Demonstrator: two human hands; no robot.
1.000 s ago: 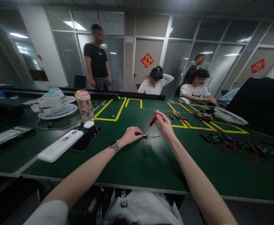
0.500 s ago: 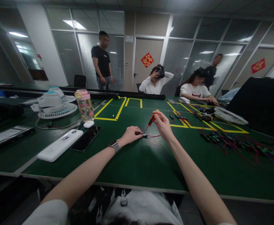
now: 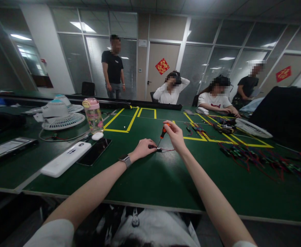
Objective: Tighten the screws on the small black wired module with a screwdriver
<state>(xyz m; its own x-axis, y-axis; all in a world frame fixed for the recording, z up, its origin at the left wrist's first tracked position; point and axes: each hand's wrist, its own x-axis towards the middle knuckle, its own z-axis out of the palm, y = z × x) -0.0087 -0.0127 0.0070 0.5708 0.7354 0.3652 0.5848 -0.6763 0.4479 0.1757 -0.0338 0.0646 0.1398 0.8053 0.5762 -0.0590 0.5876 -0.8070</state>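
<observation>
The small black-and-white part [image 3: 159, 150] lies on the green table [image 3: 145, 181], and everything else can be placed from it. At its left end is the left hand [image 3: 143, 149], drawn in narrow, thumb and fingertips holding the part down against the tabletop; a watch [image 3: 125, 160] sits on that wrist. Above the part and slightly to its right, the right hand [image 3: 174, 134] grips the orange-and-black handle of a screwdriver [image 3: 164, 131], whose shaft slants down and leftward to the part. The tip appears to meet its top, though it is too small to see exactly where. Thin dark red wires [image 3: 168, 150] run out from the part's right side, passing just below the right hand. Well to the part's left lie a black phone [image 3: 95, 151] and, farther out, a white slab-like device [image 3: 66, 160]; beyond the phone stands a pink-lidded bottle [image 3: 93, 118]. Well to the part's right spreads a tangle of wired pieces [image 3: 258, 156]. Across the table, beyond the part, a person in a white shirt [image 3: 169, 94] has both hands raised to a headset.
</observation>
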